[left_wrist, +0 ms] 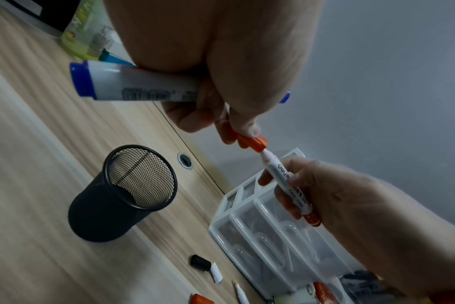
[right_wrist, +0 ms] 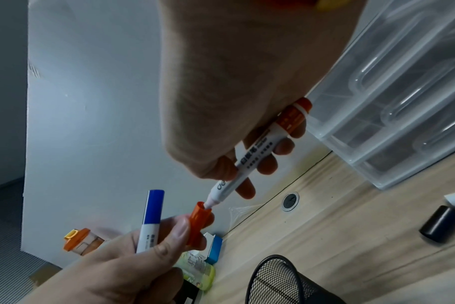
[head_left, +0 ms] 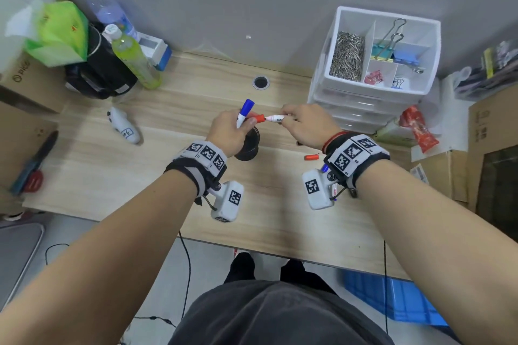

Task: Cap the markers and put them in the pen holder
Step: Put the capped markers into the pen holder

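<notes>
My left hand (head_left: 238,127) holds a capped blue marker (head_left: 244,112) against the palm and pinches a red cap (head_left: 259,118) between thumb and forefinger. My right hand (head_left: 301,123) grips a white red-ended marker (head_left: 276,118), whose tip sits at the cap's mouth (right_wrist: 200,205). In the left wrist view the red cap (left_wrist: 253,142) meets the marker (left_wrist: 286,181) nose. The black mesh pen holder (head_left: 248,145) stands on the desk right under my left hand; the pen holder (left_wrist: 122,193) looks empty. A loose red cap (head_left: 311,157) lies on the desk near my right wrist.
A black cap (left_wrist: 200,262) and uncapped markers lie on the desk right of the holder. White drawer unit (head_left: 375,64) with clips stands at the back right. Bottles (head_left: 134,59), a black bag and tissue pack crowd the back left. A white controller (head_left: 124,129) lies left.
</notes>
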The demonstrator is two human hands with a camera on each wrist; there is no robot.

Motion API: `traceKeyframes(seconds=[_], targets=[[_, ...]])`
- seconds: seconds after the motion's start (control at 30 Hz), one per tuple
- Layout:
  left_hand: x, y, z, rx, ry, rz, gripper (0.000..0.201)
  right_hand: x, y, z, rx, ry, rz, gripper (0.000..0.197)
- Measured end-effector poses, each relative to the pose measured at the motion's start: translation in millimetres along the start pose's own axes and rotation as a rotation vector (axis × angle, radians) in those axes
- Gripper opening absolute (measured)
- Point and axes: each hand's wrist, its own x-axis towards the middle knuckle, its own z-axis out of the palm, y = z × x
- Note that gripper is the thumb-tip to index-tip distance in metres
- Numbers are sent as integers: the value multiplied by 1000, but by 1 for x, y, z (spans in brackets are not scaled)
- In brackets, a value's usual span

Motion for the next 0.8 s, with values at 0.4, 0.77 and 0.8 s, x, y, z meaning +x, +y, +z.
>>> traceKeyframes(seconds=[0.4, 0.77, 0.8], targets=[[-3, 14, -9, 76, -55, 95, 17, -12, -9, -10, -90, -44, -37, 40], [-10, 30, -14, 15, -74, 92, 17, -21, -18, -15, -29, -29, -10, 40], [-11, 32, -15, -37, -73, 89, 16, -23, -18, -15, 3, -36, 7, 47]])
